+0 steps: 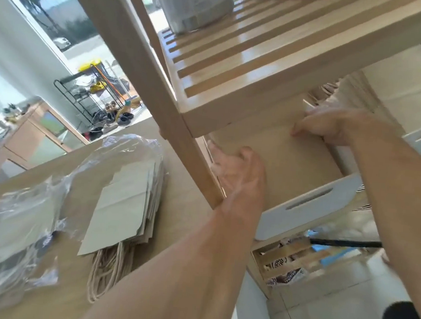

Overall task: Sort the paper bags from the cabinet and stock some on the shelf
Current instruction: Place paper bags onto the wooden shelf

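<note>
A flat stack of brown paper bags [286, 162] lies in a white bin [308, 211] with a slot handle, under the slatted wooden shelf [256, 63]. My left hand [238, 171] rests flat against the stack's near left edge, with its fingers spread and blurred. My right hand [331, 125] grips the stack's far right edge, thumb on top. More brown bags [343, 94] stand upright behind it. On the table [186, 207], a pile of pale bags [124, 203] with twine handles lies to the left.
Bags in crinkled clear plastic wrap [18, 220] lie at the table's left. The shelf's wooden post [158, 106] stands just left of my left hand. A white container [197, 6] sits on the slatted shelf. Below the bin, an open compartment [294, 262] holds packaged goods.
</note>
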Motion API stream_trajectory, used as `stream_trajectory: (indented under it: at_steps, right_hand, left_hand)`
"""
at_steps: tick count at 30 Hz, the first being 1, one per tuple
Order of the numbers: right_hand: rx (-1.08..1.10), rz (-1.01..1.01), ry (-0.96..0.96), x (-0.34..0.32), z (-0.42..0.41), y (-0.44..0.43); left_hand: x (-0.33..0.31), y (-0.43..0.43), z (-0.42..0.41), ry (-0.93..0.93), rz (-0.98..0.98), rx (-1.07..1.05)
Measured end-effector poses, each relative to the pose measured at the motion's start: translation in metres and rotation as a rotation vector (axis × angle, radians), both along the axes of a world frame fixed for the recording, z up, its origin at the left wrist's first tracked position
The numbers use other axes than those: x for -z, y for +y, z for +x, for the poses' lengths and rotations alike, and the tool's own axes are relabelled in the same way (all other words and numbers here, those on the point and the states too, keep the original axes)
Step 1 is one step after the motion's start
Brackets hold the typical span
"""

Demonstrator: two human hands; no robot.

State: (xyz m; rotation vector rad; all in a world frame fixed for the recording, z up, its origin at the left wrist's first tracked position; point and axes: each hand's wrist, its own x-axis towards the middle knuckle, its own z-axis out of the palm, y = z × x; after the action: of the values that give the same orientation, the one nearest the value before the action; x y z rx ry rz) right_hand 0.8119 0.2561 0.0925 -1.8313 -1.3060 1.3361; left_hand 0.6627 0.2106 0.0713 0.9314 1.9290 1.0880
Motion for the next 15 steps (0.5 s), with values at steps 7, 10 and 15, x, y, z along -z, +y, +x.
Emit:
stream_trajectory:
  at_steps: [7, 10, 15]
  right_hand:
    - [-0.151, -0.128, -0.396, 0.038, -0.002, 0.021]
    - [-0.155, -0.169, -0.583, 0.039, -0.008, 0.015]
    - [-0.161, -0.043, -0.798, 0.038, -0.023, 0.000]
  left_hand:
    - [0.009, 0.001, 0.000, 0.162, -0.132, 0.174]
    - [0.010, -0.002, -0.003, 0.273, -0.142, 0.277]
    - [0.008, -0.007, -0.005, 0.770, -0.025, 0.530]
